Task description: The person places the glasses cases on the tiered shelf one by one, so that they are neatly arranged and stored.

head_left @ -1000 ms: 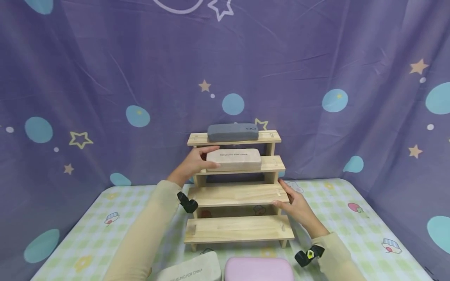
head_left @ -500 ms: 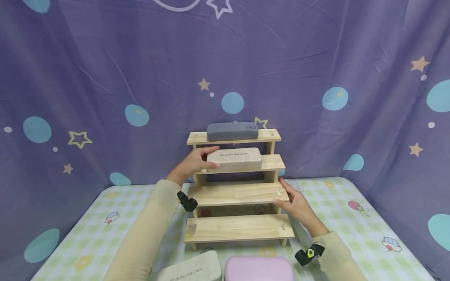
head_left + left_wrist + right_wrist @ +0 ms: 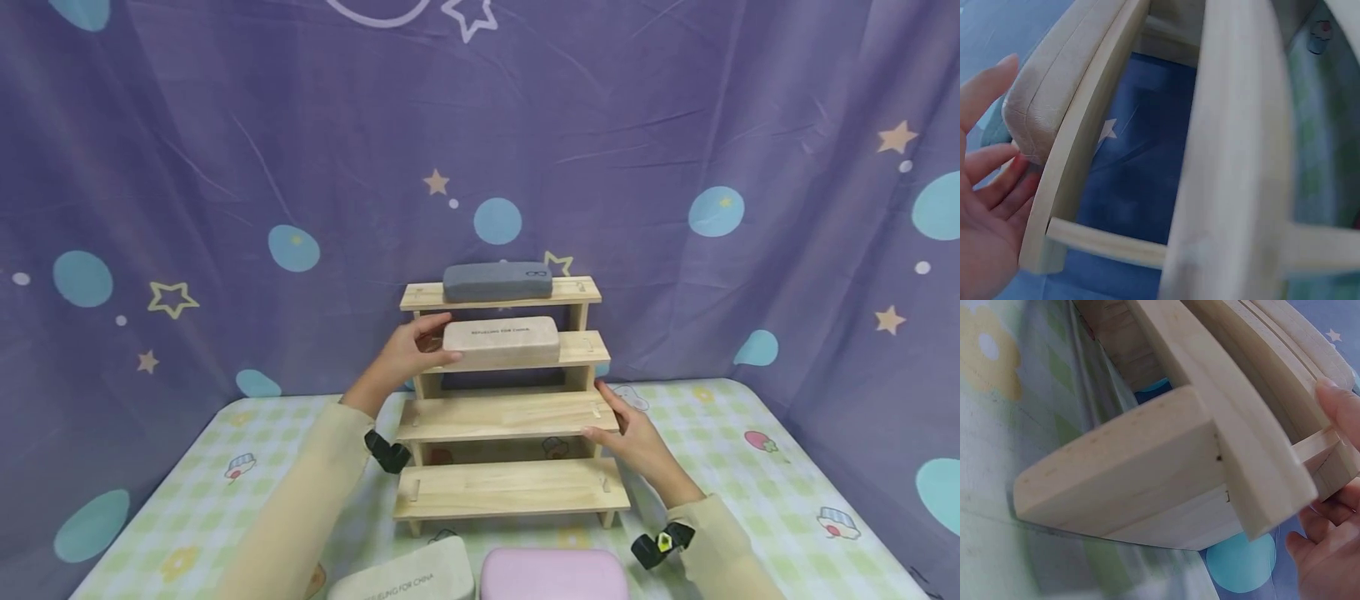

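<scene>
A cream glasses case [image 3: 501,342] lies on the second board from the top of a wooden stepped stand [image 3: 510,487]. At its left end is my left hand [image 3: 405,354], with thumb and fingers spread around that end. In the left wrist view a gap shows between the thumb [image 3: 1004,72] and the case, while a fingertip is close to or touching its end. My right hand [image 3: 633,437] grips the right end of the stand's third board, thumb at the front edge and fingers at the side. On the top board sits a grey-blue glasses case [image 3: 497,282].
Near the front edge of the view lie another cream case [image 3: 408,577] and a pink case [image 3: 553,575], both partly cut off. A green checked cloth [image 3: 750,500] covers the table. Behind the stand hangs a purple curtain [image 3: 615,125].
My left hand has drawn slightly left, its fingers sliding off the cream case's top and front. The case stays on the second board. My right hand keeps its place.
</scene>
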